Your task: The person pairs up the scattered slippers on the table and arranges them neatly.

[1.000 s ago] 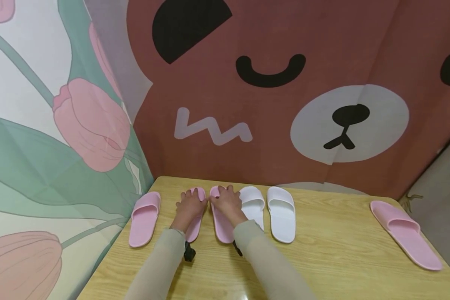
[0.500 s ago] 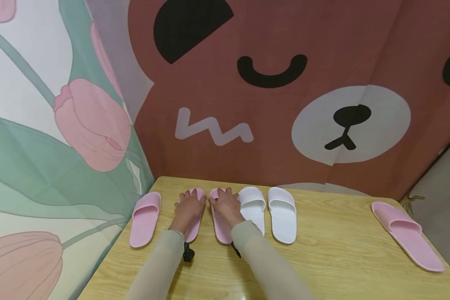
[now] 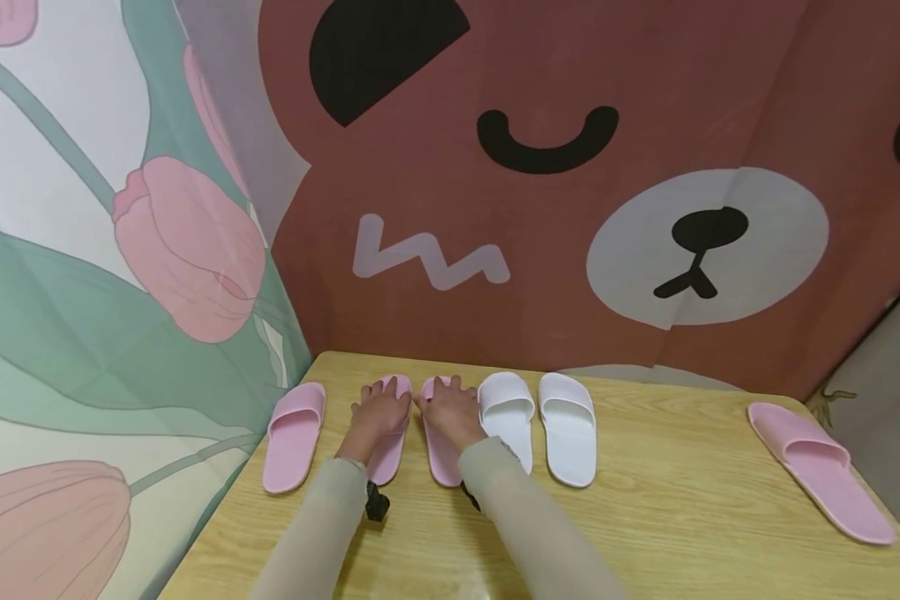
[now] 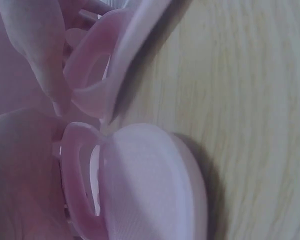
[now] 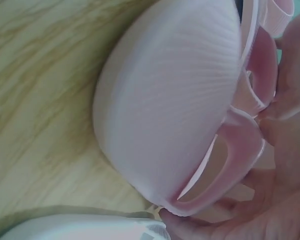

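Note:
Side by side on the wooden table are two pink slippers with their toes pointing away from me. My left hand (image 3: 381, 412) lies over the strap of the left of these pink slippers (image 3: 392, 458), its fingers bent down around the strap. Over the strap of the right pink slipper (image 3: 442, 458) my right hand (image 3: 452, 412) does the same. In the right wrist view, fingertips (image 5: 177, 225) touch the strap's lower edge beside that slipper's sole (image 5: 170, 95). The left wrist view has the left slipper's heel (image 4: 150, 185) up close. Both thumbs are near each other between the slippers.
White slippers (image 3: 506, 417) (image 3: 568, 429) stand just right of my right hand. Another pink slipper (image 3: 294, 437) is at the table's left edge, and one more (image 3: 821, 471) lies slanted at the far right. A printed bear cloth (image 3: 540, 275) hangs behind the wooden table (image 3: 660, 500).
The whole view has shifted slightly, moving the scene a little to the right. Both hands stay on the same two pink slippers, which have hardly moved.

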`<state>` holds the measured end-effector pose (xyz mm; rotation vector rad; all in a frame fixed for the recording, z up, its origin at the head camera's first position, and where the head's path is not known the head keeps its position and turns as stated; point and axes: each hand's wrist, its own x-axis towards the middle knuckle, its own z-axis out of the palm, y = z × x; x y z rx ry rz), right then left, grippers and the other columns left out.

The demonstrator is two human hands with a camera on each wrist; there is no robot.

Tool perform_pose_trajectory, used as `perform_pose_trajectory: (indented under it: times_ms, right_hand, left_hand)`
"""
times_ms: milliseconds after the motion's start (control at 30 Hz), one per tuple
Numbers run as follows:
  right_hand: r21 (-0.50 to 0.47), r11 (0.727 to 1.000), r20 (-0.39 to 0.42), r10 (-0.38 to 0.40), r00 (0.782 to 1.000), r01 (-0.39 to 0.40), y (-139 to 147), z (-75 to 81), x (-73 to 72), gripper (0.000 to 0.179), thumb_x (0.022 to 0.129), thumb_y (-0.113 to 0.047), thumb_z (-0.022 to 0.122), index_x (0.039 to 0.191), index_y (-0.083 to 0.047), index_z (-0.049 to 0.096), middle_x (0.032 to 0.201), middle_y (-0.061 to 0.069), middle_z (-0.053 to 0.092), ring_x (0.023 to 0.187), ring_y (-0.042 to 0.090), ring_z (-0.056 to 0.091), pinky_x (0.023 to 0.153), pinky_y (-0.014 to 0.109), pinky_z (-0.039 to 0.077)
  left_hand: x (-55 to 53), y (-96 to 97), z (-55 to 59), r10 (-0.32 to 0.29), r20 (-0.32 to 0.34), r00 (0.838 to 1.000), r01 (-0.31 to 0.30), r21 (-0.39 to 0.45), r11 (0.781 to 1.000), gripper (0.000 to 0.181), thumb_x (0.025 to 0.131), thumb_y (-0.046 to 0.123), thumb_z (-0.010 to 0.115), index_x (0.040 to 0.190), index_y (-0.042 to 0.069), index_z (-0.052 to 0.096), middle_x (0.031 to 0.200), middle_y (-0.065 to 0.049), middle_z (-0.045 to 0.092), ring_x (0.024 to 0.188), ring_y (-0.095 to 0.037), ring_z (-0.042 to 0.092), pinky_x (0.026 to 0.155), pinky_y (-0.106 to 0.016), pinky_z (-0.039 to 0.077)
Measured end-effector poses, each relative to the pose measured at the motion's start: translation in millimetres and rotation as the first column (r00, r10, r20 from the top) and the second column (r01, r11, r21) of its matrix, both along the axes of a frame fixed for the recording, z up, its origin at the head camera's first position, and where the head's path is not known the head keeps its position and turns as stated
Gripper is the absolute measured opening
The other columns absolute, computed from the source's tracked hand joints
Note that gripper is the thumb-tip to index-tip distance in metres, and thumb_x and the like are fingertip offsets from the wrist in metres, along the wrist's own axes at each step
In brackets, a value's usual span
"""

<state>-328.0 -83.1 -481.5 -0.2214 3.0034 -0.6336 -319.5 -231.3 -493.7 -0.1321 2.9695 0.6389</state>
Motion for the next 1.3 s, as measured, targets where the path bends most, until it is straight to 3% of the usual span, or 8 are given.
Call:
perform_pose_trajectory:
  times_ms: [267,467,1033,1300]
  right_hand:
    - [0.025,0.998,0.005,0.057,0.998,-0.057,8,8.0,1.8,0.062,0.102,-0.053,0.051,0.143,-0.007,0.055,0.138,0.025,0.051,0.118,0.05,0.054,0.099,0.056,0.046]
    - [0.049,0.998,-0.011,0.041,0.999,-0.04,11,8.0,1.8,0.06,0.1,-0.054,0.054,0.14,-0.009,0.059,0.133,0.022,0.056,0.113,0.046,0.058,0.096,0.053,0.048]
    - [0.148,0.989,-0.088,0.039,0.995,-0.026,7,-8.3,-0.8,0.066,0.101,-0.062,0.045,0.149,-0.016,0.051,0.139,0.017,0.056,0.119,0.045,0.056,0.097,0.051,0.049]
    - [0.091,0.993,-0.047,0.081,0.996,-0.077,13,-4.9,3.1,0.061,0.105,-0.054,0.041,0.152,-0.016,0.047,0.149,0.017,0.049,0.128,0.046,0.052,0.1,0.056,0.047]
  left_hand:
    - [1.1,5.3,3.8,0.004,0.014,1.0,-0.005,0.044,0.999,0.066,0.107,0.046,0.027,0.16,0.006,0.026,0.162,-0.025,0.025,0.149,-0.048,0.016,0.11,-0.076,0.014]
    - [-0.5,9.6,1.0,0.009,0.02,1.0,-0.009,0.043,0.999,0.066,0.107,0.045,0.026,0.161,0.005,0.024,0.163,-0.026,0.022,0.15,-0.048,0.014,0.111,-0.076,0.011]
    - [-0.5,11.6,-4.6,0.022,-0.018,1.0,-0.022,0.004,1.0,0.067,0.107,0.049,0.024,0.162,0.008,0.023,0.164,-0.021,0.026,0.15,-0.046,0.017,0.111,-0.075,0.015]
    - [2.7,2.4,-8.0,0.008,-0.035,0.999,-0.007,0.022,1.0,0.065,0.109,0.044,0.02,0.161,0.006,0.021,0.164,-0.024,0.022,0.149,-0.049,0.018,0.11,-0.075,0.017]
